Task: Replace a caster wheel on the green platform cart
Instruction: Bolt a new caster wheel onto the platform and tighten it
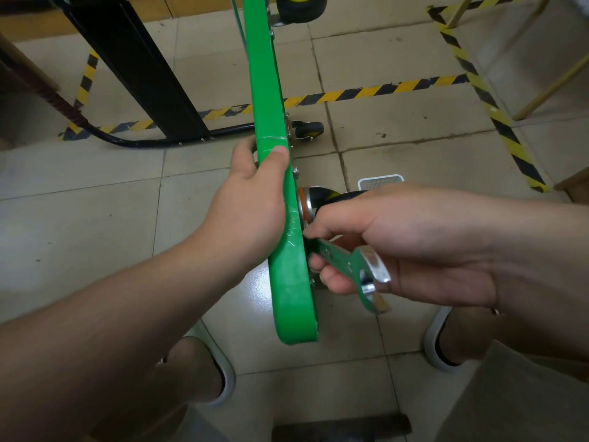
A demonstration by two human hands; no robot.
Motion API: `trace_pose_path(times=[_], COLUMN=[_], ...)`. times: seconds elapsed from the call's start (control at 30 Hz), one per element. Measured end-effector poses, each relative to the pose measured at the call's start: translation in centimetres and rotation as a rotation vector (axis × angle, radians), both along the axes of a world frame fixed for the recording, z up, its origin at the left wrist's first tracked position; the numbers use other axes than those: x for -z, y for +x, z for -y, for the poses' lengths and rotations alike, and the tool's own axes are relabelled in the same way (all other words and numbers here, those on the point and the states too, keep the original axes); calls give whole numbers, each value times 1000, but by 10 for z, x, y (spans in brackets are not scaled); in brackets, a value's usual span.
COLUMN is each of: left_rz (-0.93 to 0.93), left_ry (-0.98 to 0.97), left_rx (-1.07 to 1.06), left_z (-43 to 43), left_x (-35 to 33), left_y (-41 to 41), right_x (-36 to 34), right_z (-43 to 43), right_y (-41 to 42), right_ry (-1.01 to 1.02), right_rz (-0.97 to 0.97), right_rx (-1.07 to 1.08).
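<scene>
The green platform cart [288, 282] stands on its edge on the tiled floor, its underside facing right. My left hand [251, 199] grips the deck's edge, thumb over the top. My right hand [404, 244] holds a green open-ended wrench [350, 266] against the mounting plate of the near caster wheel [320, 196], a black wheel with a yellow hub and an orange ring. The wrench's far end is hidden behind the deck. A second caster [307, 129] shows further along the deck, and a third [301, 6] at the top.
The cart's black folded handle [134, 68] runs along the floor to the left. Yellow-black hazard tape [382, 90] marks the tiles. A small white-framed tray [381, 181] lies beyond my right hand. My two feet [204, 371] flank the cart's near end. Wooden legs [554, 87] stand at the right.
</scene>
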State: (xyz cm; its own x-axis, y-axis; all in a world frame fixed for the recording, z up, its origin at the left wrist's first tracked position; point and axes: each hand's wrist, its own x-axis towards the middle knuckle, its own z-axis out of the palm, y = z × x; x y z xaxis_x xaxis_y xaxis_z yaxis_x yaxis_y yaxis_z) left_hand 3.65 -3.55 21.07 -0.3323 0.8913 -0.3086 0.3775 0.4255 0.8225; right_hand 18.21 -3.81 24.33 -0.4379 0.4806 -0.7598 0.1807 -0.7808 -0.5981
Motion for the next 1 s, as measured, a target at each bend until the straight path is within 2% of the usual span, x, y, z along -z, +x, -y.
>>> trace_pose_path(times=[0.27, 0.53, 0.63, 1.0], left_rz=[28, -51, 33, 75], left_ry=[31, -6, 13, -13], left_rx=[17, 84, 34, -1], left_z=[-2, -3, -3, -1], left_x=[5, 10, 9, 2], left_y=[-2, -5, -6, -1], right_x=[-4, -2, -6, 4], right_z=[-6, -12, -9, 26], right_y=[1, -3, 1, 27], right_ry=[-53, -103, -109, -46], right_rz=[-59, -103, -103, 38], right_rx=[19, 41, 24, -170])
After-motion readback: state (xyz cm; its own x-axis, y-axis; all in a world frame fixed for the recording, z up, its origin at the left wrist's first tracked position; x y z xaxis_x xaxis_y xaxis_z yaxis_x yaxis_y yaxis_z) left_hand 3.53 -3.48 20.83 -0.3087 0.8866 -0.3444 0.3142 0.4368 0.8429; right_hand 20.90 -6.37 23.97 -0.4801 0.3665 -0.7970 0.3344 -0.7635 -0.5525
